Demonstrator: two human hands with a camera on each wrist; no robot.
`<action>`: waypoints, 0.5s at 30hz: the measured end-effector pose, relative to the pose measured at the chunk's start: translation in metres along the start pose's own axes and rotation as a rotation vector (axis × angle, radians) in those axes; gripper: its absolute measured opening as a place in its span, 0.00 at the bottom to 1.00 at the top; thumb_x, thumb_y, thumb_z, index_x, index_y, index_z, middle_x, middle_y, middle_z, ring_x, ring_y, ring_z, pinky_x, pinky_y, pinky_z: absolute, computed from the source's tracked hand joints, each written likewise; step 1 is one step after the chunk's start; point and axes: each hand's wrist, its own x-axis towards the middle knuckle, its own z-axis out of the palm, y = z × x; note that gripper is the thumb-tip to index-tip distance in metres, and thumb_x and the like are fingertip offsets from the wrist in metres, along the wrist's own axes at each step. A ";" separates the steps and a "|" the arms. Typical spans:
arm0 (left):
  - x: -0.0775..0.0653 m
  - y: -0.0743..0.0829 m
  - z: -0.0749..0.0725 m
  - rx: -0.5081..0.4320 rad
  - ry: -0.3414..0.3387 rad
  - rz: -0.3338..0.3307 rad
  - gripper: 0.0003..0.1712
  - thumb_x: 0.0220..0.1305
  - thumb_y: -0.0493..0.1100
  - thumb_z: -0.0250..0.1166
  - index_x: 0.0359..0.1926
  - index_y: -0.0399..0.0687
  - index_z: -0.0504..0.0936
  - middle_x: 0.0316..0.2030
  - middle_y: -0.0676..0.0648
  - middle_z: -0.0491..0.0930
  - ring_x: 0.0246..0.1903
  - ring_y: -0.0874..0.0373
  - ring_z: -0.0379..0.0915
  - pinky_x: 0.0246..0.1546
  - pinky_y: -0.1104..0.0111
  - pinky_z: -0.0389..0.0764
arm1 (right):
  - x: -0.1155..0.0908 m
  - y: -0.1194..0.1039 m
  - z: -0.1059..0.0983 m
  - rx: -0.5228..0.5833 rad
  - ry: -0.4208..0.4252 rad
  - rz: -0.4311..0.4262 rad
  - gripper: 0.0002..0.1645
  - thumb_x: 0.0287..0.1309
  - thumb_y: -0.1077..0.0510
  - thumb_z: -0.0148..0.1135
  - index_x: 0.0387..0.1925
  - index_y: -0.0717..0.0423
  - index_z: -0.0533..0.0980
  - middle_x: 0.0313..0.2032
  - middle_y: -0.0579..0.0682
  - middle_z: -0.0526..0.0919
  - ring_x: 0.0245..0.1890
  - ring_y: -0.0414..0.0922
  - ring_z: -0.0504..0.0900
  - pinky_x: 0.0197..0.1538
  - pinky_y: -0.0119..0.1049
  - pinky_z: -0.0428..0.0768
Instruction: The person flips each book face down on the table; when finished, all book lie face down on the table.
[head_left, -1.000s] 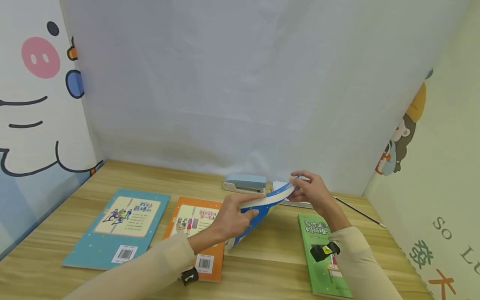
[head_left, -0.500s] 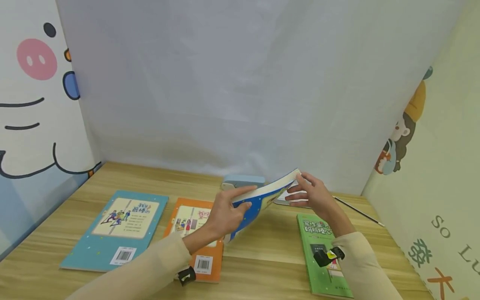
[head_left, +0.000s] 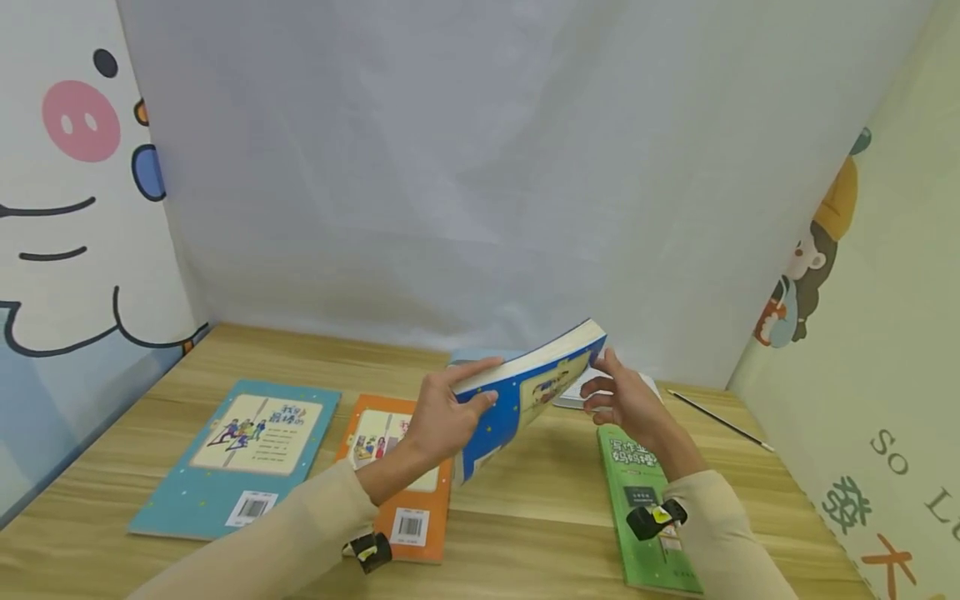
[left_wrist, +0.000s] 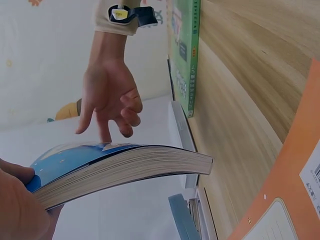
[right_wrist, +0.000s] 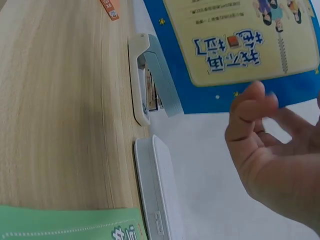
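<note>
A blue paperback book (head_left: 498, 421) is held tilted above the table, its page edges facing up. My left hand (head_left: 438, 417) grips its left end, with the thumb on the cover and the fingers along the other side. Beside the book's right end is my right hand (head_left: 630, 404), its fingers loosely bent and spread. In the right wrist view its fingertips are by the book's lower border; whether they touch it, I cannot tell. Part of the book's pale cover panel faces the right wrist camera, showing pictures and lettering.
A teal book (head_left: 232, 458) and an orange book (head_left: 408, 521) lie at the left. A green book (head_left: 645, 508) lies under the right forearm. A blue stapler (right_wrist: 165, 75) and a white flat case (right_wrist: 157, 190) stand at the back. A thin black stick (head_left: 720, 419) lies far right.
The book's right end has risen and turned, bringing more of its cover into view. My right hand has let go of that end, its fingers loosening. The left hand keeps its grip.
</note>
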 end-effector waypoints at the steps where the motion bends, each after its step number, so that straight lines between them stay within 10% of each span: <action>1: 0.000 0.001 -0.001 -0.005 0.003 -0.014 0.23 0.67 0.29 0.61 0.61 0.46 0.81 0.58 0.32 0.79 0.51 0.35 0.82 0.43 0.45 0.85 | 0.000 0.000 0.000 -0.005 -0.011 0.007 0.55 0.68 0.25 0.29 0.77 0.63 0.44 0.39 0.47 0.74 0.31 0.37 0.77 0.31 0.27 0.75; 9: 0.000 0.006 -0.009 -0.045 0.025 -0.120 0.23 0.68 0.30 0.61 0.61 0.48 0.81 0.58 0.32 0.79 0.49 0.35 0.83 0.42 0.46 0.86 | -0.004 0.004 -0.006 -0.069 -0.128 0.049 0.54 0.69 0.25 0.29 0.80 0.54 0.34 0.73 0.72 0.53 0.67 0.67 0.69 0.64 0.49 0.78; 15: -0.001 0.009 -0.014 -0.118 0.038 -0.181 0.24 0.67 0.30 0.62 0.63 0.46 0.80 0.55 0.31 0.80 0.47 0.36 0.84 0.40 0.49 0.87 | -0.003 0.012 -0.008 0.231 -0.305 0.044 0.47 0.75 0.33 0.26 0.78 0.52 0.25 0.75 0.77 0.39 0.74 0.73 0.48 0.67 0.54 0.72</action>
